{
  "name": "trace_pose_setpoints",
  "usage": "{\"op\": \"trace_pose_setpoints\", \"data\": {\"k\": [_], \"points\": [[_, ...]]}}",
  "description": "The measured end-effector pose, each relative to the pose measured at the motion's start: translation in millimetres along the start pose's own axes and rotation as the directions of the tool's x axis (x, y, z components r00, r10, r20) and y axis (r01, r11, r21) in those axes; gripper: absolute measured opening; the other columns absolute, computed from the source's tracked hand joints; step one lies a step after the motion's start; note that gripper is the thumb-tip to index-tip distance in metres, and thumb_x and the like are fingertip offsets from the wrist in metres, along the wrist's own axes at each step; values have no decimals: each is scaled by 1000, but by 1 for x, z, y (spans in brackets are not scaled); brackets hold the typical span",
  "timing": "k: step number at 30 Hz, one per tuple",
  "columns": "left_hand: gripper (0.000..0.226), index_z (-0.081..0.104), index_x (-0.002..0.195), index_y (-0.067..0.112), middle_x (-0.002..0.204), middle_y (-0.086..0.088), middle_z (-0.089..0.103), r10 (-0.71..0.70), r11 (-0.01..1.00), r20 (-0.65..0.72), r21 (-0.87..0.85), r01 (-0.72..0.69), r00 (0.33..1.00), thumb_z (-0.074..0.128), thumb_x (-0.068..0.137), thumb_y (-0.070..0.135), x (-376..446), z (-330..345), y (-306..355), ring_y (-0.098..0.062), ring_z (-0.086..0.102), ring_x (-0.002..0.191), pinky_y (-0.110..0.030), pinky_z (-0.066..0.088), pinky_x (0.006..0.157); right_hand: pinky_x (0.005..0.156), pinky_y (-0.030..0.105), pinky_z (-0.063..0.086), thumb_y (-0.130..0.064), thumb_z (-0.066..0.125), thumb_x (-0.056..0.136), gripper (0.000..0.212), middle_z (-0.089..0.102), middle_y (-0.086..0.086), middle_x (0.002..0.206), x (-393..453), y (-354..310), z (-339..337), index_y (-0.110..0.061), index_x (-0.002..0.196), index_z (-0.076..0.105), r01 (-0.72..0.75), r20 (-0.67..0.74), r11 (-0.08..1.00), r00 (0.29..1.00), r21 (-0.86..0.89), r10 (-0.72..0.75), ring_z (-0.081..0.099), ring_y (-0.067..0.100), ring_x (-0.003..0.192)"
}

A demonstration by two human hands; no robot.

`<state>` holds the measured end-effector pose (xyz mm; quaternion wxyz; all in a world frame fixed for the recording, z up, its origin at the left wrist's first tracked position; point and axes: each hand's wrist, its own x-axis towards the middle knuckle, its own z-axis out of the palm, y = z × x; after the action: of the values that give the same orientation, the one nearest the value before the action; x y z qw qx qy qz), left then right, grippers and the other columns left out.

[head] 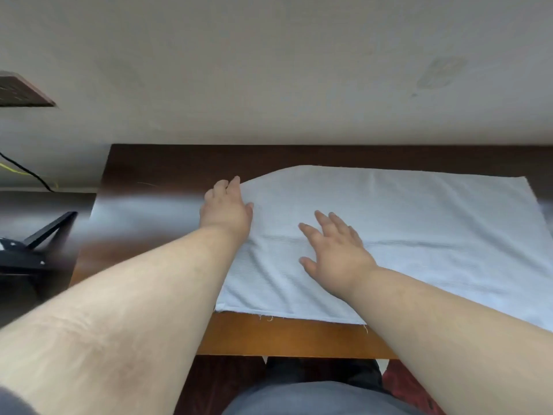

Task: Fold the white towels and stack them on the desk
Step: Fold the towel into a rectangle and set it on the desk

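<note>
A white towel (419, 223) lies spread flat over the brown wooden desk (293, 333), reaching past the right edge of the view. Its far left corner looks folded or cut off at a slant. My left hand (226, 209) lies at the towel's left edge, fingers pointing away from me and resting on the cloth's border. My right hand (335, 250) presses flat on the towel near its middle left, fingers spread and straight. Neither hand grips the fabric.
A grey wall (269, 70) stands right behind the desk. A black object (33, 247) and cables (27, 172) sit to the left of the desk. A dark shelf corner (21, 91) juts from the upper left. My legs are below the desk's front edge.
</note>
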<state>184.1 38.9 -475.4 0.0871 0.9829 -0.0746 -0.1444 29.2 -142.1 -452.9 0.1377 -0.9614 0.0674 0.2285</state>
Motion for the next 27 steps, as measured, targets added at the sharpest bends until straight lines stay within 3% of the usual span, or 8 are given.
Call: {"op": "trace_pose_setpoints", "data": {"k": [6,9,12,15,17,20,22,27], "points": [[69,36,142,9,134,-16,53,-369,860,313,-241,449,875,38,95,59,59,-19,-3,-38,51,121,-44,44,98,122,52,10,-51,48,96,76,-10,0,167,53,-65,-12,-37,157,6,11,190,1000,982,24,-15,-9,27,153],[53,46,138,15,130,-11,58,-250,821,329,-426,380,911,46,97,48,65,-16,-4,-31,57,113,-34,45,95,115,50,26,-54,50,94,65,12,5,164,65,-74,-14,-32,152,31,24,273,997,962,-67,-5,11,31,149],[40,51,135,27,124,-3,59,-29,739,253,-646,191,967,55,96,23,62,-13,-11,-18,60,101,-22,46,85,98,44,39,-58,47,93,53,40,4,142,72,-84,-20,-26,134,54,-3,195,995,981,-104,23,37,29,127],[45,56,129,35,117,7,62,72,659,175,-747,85,982,51,93,9,62,-15,-16,-1,62,80,-7,46,64,88,40,44,-58,47,93,48,50,3,117,74,-99,-22,-21,121,58,-21,73,999,997,-33,23,47,27,111],[49,60,122,39,110,7,65,52,617,170,-780,102,984,46,90,4,62,-17,-17,1,57,57,-10,42,47,72,37,42,-60,50,92,46,49,0,96,68,-118,-15,-20,114,54,-42,95,997,995,71,35,54,27,98],[63,58,130,36,131,0,58,90,649,186,-756,84,978,38,85,-4,61,-18,-20,-16,67,91,-6,41,55,55,32,32,-65,55,88,51,39,-3,77,55,-151,10,-20,110,44,-31,198,998,980,62,18,51,26,76],[68,50,140,33,146,2,44,139,728,174,-685,19,975,38,85,-5,62,-18,-21,-22,60,109,-4,40,63,56,33,32,-59,63,87,56,39,0,81,50,-164,26,-19,120,39,-17,254,1000,967,9,15,51,28,77],[65,38,149,28,152,2,35,185,827,207,-561,-38,961,44,90,2,73,-19,-18,-21,54,120,-20,45,86,57,38,30,-43,62,93,49,43,6,92,40,-168,42,-20,126,34,282,136,952,954,-122,-266,43,28,74]]}}
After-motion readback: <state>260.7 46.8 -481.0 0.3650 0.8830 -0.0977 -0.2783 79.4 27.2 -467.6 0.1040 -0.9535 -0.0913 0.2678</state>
